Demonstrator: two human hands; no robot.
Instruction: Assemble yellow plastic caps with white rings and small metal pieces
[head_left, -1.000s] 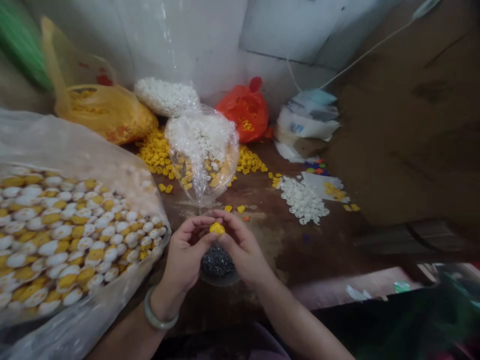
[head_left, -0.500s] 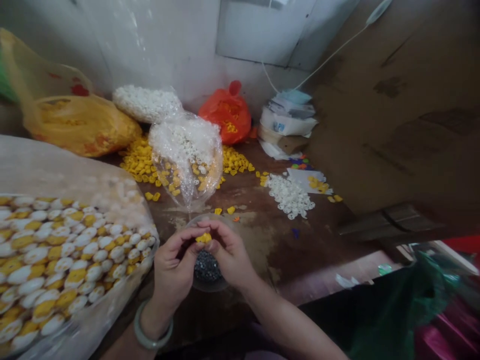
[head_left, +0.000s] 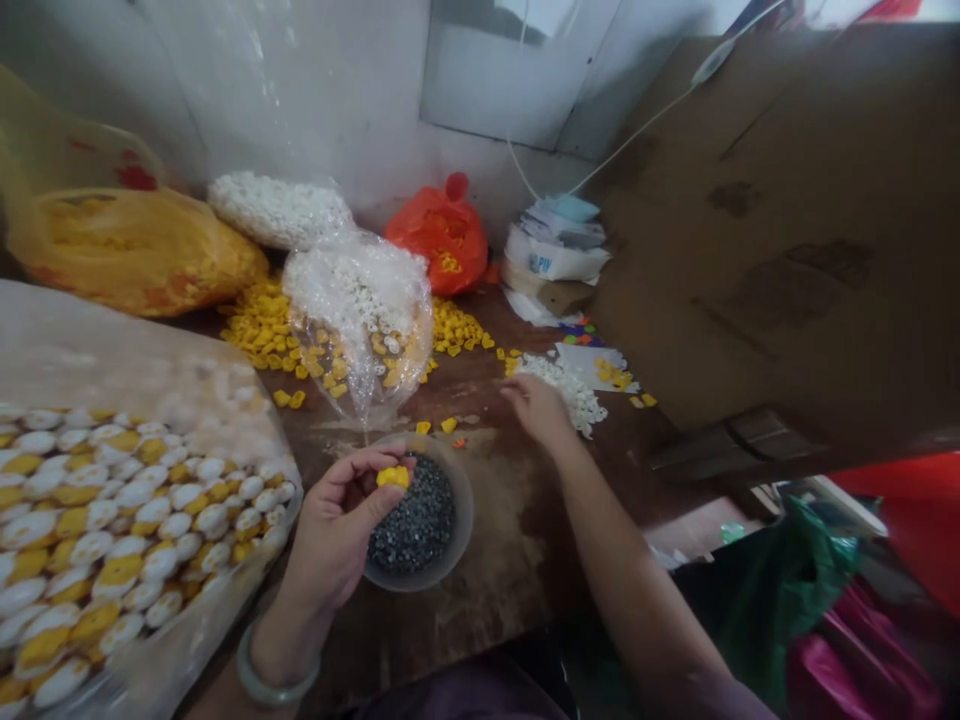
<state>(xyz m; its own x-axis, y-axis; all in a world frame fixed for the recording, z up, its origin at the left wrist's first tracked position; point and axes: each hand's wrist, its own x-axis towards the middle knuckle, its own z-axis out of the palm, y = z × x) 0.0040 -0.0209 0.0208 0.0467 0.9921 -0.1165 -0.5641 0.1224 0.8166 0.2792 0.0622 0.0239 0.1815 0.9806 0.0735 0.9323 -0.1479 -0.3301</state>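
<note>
Between the thumb and fingers of my left hand (head_left: 339, 520) is a small yellow plastic piece (head_left: 393, 477), held over the left rim of a round bowl (head_left: 463, 520). Small dark, shiny bits (head_left: 412, 515) fill much of that bowl. My right hand (head_left: 541, 408) reaches out at the left edge of a pile of white plastic pieces (head_left: 581, 392). Its fingers point left and are partly bent; whether anything is between them is too small to make out. Two loose yellow pieces (head_left: 448, 425) lie just behind the bowl.
A large clear bag (head_left: 255, 420) of white-and-yellow pieces fills the left. Behind stand a yellow bag (head_left: 165, 250), a clear bag (head_left: 360, 300) on a yellow heap (head_left: 262, 325), and a red bag (head_left: 450, 240). Stacked papers (head_left: 559, 245) and a cardboard sheet (head_left: 787, 230) stand right.
My right hand has left the yellow piece and moved right and away to the white pile. My left hand keeps the yellow piece. More of the bowl shows, and the view has shifted slightly.
</note>
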